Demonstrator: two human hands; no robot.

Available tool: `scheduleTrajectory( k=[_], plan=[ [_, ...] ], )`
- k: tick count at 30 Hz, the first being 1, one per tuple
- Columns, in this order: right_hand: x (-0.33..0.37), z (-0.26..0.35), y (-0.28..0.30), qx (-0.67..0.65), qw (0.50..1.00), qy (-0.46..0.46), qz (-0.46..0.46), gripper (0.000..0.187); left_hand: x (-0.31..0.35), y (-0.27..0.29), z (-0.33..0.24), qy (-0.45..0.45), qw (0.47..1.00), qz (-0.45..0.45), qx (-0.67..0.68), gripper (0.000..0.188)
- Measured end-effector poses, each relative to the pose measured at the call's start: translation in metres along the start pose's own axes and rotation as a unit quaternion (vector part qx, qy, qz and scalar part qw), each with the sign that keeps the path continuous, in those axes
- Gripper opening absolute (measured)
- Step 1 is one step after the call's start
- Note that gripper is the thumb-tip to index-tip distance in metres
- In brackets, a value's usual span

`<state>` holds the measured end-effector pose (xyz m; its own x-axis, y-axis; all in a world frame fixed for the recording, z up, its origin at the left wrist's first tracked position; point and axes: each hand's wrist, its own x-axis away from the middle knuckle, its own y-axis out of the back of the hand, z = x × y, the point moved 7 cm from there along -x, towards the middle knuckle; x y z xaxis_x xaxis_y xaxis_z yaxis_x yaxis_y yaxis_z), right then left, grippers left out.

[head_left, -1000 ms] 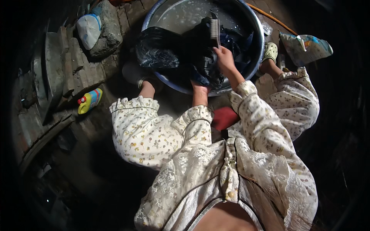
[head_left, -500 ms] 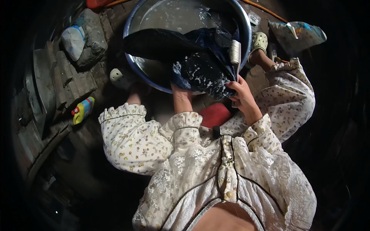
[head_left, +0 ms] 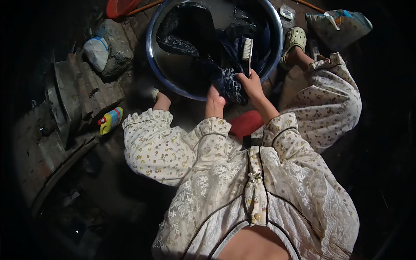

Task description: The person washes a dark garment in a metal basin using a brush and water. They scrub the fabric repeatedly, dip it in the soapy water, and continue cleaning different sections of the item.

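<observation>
This is a household washing spot, perhaps a dim yard: a metal basin (head_left: 150, 54) holds wet dark cloth (head_left: 231, 83), with a yellow bottle (head_left: 112, 120) and stacked bricks (head_left: 93, 86) nearby.

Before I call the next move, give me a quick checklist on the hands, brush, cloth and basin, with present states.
1. Right hand holding the brush by its handle: ok.
2. Bristles uncovered by cloth: ok, they show pale at the brush's far end.
3. Left hand firmly gripping the dark cloth: cannot tell, its fingers are hidden.
4. Cloth wholly within the basin: not ok, its near end extends past the near rim.
5. Yellow bottle clear of both hands: ok, off to the left.
</observation>
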<state>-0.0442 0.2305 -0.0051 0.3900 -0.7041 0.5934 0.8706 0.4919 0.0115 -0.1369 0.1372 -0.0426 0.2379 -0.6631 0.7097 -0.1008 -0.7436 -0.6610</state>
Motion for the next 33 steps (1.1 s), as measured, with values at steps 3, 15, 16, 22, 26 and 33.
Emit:
scheduleTrajectory(
  k=[3, 15, 16, 22, 26, 33],
  plan=[
    [0.001, -0.019, -0.007, -0.097, 0.992, -0.075, 0.028, 0.021, -0.005, 0.018, -0.004, -0.055, 0.998, -0.007, 0.029, 0.03],
    [0.027, 0.074, -0.005, 0.288, 0.91, 0.295, -0.038, 0.03, 0.008, -0.024, -0.028, -0.176, 0.979, -0.087, 0.056, 0.047],
    [0.028, 0.074, -0.011, 0.297, 0.904, 0.307, -0.023, 0.026, 0.007, -0.019, -0.028, -0.163, 0.982, -0.089, 0.041, 0.047],
    [-0.007, 0.036, -0.014, -0.034, 0.993, 0.086, 0.068, 0.012, 0.006, 0.004, -0.029, -0.127, 0.988, -0.077, 0.043, 0.046],
    [-0.002, -0.007, 0.001, 0.019, 0.996, -0.082, -0.024, 0.02, 0.004, 0.009, -0.033, -0.131, 0.986, -0.084, 0.065, 0.045],
    [0.102, 0.098, -0.001, 0.37, 0.882, 0.292, -0.033, 0.041, -0.03, 0.045, -0.036, -0.148, 0.978, -0.098, 0.105, 0.044]
  ],
)
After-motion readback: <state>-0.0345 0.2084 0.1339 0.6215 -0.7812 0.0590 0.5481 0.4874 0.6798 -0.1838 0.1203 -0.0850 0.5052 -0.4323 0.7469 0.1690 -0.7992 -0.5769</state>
